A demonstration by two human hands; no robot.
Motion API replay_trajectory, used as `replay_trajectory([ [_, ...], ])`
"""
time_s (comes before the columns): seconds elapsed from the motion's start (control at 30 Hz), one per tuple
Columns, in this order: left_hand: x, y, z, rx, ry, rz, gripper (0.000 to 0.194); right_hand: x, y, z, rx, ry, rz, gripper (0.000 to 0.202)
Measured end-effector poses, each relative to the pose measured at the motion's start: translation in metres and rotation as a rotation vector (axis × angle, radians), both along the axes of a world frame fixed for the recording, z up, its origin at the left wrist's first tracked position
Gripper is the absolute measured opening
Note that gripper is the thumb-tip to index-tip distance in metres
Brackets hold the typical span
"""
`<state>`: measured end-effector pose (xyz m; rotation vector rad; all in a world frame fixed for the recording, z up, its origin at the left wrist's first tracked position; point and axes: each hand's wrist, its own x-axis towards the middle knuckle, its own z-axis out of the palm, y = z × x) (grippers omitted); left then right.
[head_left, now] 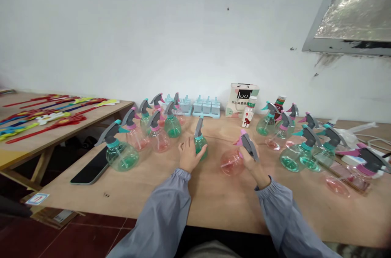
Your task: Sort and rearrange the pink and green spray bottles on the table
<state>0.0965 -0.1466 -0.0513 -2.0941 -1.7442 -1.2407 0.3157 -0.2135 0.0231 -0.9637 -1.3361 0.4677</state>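
Observation:
My left hand (188, 154) is around the body of a green spray bottle (200, 144), its thumb on the near right side. That bottle stands upright on the table with its grey head pointing away. To the right, my right hand (252, 165) grips a pink spray bottle (231, 163) at the neck, just below its grey and pink trigger head. The pink bottle is tilted, and whether its base touches the table I cannot tell. Part of the trigger is hidden behind my fingers.
Several green and pink spray bottles stand left (122, 156) and right (290, 156). A black phone (91, 168) lies at left. Along the wall are light-blue ice-pop moulds (206, 107), a paper bag (233, 101) and a white-capped bottle (249, 111). Another table (64, 132) holds colourful flat pieces.

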Motion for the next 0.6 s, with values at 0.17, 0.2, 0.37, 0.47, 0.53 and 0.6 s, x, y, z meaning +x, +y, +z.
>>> replay_trajectory([
  [0.17,0.000,0.000,-0.002,0.004,0.017,0.006,0.058,0.035,-0.025,-0.006,0.081,-0.063,-0.187,0.022],
  [0.2,0.000,0.000,-0.002,0.001,0.022,0.010,0.058,0.046,-0.031,-0.008,0.087,-0.052,-0.268,0.023],
  [0.37,0.000,0.003,-0.004,-0.006,0.042,0.026,0.060,0.108,-0.064,-0.016,0.148,-0.023,-0.674,0.031],
  [0.47,0.000,0.004,-0.006,-0.003,0.051,0.032,0.060,0.150,-0.084,-0.017,0.144,-0.043,-0.850,0.040],
  [0.53,0.000,0.005,-0.007,0.002,0.053,0.037,0.060,0.178,-0.092,-0.017,0.179,-0.009,-0.981,0.047],
  [0.6,0.000,0.006,-0.008,0.007,0.052,0.035,0.060,0.203,-0.095,-0.018,0.216,0.044,-1.119,0.051],
])
